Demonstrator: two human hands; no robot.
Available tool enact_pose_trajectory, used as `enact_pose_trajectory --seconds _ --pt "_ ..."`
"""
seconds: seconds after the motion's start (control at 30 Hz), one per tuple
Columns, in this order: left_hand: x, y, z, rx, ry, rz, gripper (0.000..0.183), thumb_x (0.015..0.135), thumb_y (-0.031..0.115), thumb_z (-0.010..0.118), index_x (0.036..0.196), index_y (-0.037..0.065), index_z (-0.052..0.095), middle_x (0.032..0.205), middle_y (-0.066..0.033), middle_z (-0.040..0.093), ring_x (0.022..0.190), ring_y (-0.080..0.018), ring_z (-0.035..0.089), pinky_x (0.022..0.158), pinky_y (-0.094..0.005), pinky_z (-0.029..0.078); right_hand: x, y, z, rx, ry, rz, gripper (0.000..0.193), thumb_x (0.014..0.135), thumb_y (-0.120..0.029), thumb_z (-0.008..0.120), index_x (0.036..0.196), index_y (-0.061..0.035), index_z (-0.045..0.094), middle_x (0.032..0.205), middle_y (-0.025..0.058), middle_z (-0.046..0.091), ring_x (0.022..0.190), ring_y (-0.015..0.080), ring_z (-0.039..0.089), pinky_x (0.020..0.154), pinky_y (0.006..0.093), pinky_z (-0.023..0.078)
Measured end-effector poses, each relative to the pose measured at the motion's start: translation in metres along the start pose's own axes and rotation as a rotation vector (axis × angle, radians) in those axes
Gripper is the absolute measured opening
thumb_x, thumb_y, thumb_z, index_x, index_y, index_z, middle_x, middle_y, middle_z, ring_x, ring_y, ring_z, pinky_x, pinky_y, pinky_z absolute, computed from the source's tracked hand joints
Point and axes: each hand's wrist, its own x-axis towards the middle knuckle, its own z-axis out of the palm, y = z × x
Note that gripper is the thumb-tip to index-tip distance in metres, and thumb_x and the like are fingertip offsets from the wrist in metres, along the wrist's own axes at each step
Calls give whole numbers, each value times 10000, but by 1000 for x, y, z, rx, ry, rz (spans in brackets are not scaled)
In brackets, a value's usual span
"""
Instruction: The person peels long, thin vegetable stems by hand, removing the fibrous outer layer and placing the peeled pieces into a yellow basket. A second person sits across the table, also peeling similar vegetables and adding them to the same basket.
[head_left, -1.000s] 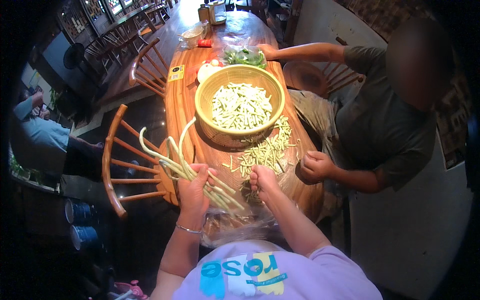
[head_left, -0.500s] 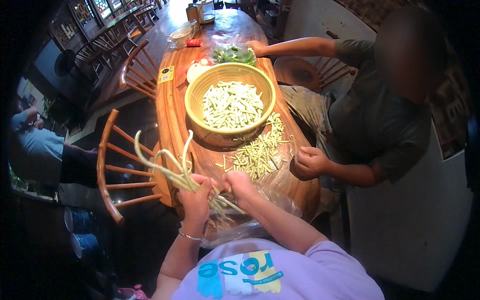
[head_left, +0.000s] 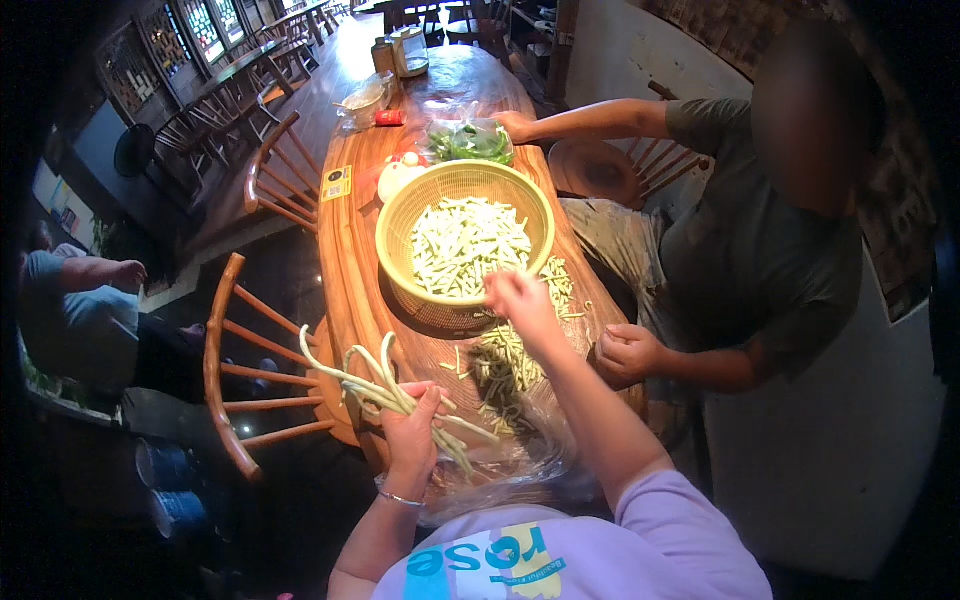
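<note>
Our left hand (head_left: 415, 425) has its grip closed round a bundle of long green beans (head_left: 385, 385), held over the near end of the wooden worktop (head_left: 350, 260). Our right hand (head_left: 520, 300) hovers at the near rim of the yellow basket (head_left: 465, 245) of cut bean pieces; we cannot tell whether its curled grip holds anything. A loose pile of cut beans (head_left: 505, 360) lies just below it. Across the worktop, another person's hand (head_left: 625, 352) rests at the edge.

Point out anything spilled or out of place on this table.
Cut bean pieces lie loose on the table outside the yellow basket, scattered by its rim. Otherwise nothing stands out.
</note>
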Motion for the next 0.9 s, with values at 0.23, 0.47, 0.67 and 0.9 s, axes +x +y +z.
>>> enact_pose_trajectory --seconds 0.23,0.47,0.67,0.9 --pt "1 -14 20 -50 -89 -63 212 788 46 584 974 -34 518 789 -65 587 589 -89 518 507 -170 422 -112 25 11 18 -257 126 136 814 -105 546 907 -7 560 658 10 569 558 59 502 516 194 406" --pt "3 -16 17 -11 -112 -64 246 791 89 594 996 -11 500 817 -63 586 601 -95 521 514 -194 439 -114 63 -19 -245 -241 15 228 824 -143 509 1016 -26 541 650 63 590 562 108 539 516 271 430" --pt "4 -4 5 141 -78 63 159 810 97 571 923 -8 530 730 -43 568 593 -66 496 471 -171 382 -144 24 -19 -47 -601 330 202 836 -169 501 961 -31 581 731 17 569 638 79 514 564 226 415" --pt "-2 17 9 116 -89 62 167 840 120 527 953 -2 509 688 -44 557 534 -68 465 450 -163 370 -149 19 -2 -295 -380 102 234 708 -158 622 853 -29 492 632 62 535 577 155 514 535 285 416"
